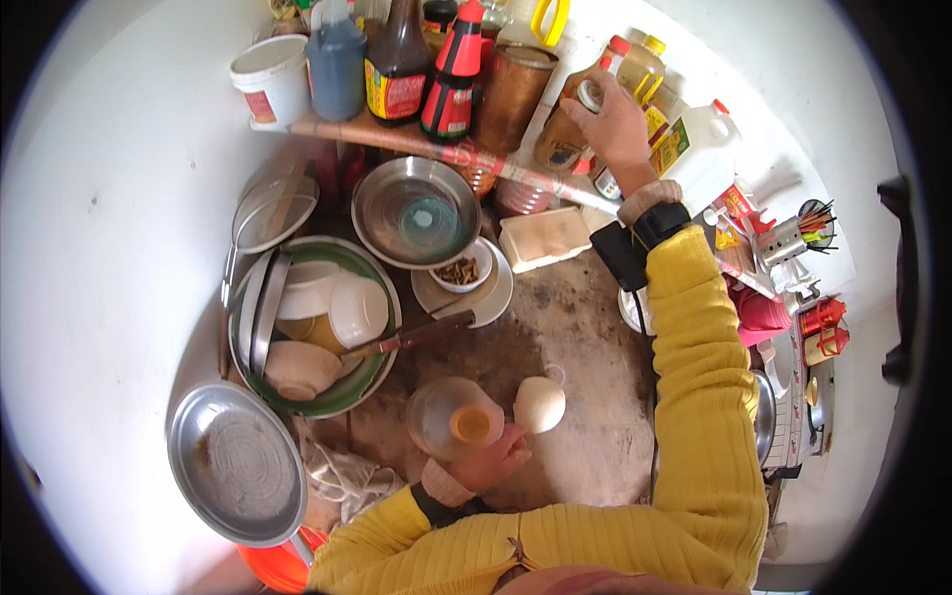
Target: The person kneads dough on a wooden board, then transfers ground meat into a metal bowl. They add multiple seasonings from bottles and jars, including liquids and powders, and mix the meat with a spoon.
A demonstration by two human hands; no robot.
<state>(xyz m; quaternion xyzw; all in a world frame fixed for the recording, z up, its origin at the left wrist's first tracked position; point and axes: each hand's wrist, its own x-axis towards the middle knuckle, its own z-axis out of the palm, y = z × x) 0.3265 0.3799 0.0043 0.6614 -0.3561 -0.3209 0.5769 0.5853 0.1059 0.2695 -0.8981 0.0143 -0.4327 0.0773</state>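
Observation:
My left hand [497, 457] is curled against the side of a translucent plastic bottle [439, 416] with an orange cap, low in the view; its grip is partly hidden. Right beside it, a pale round object [541, 404] rests on the worn tabletop. My right hand [619, 123] reaches up to the crowded shelf, fingers around the pale lid of a jar [561, 137] with brown contents. Yellow-capped bottles and a white plastic jug [699, 152] stand close to that hand.
A green-rimmed basin [390, 372] holds bowls at the left, with a knife across its edge. Nearby are a metal pan [245, 465], a steel basin [364, 230], a small bowl [483, 260] on a plate and a plastic box [547, 238]. Sauce bottles line the shelf [416, 143].

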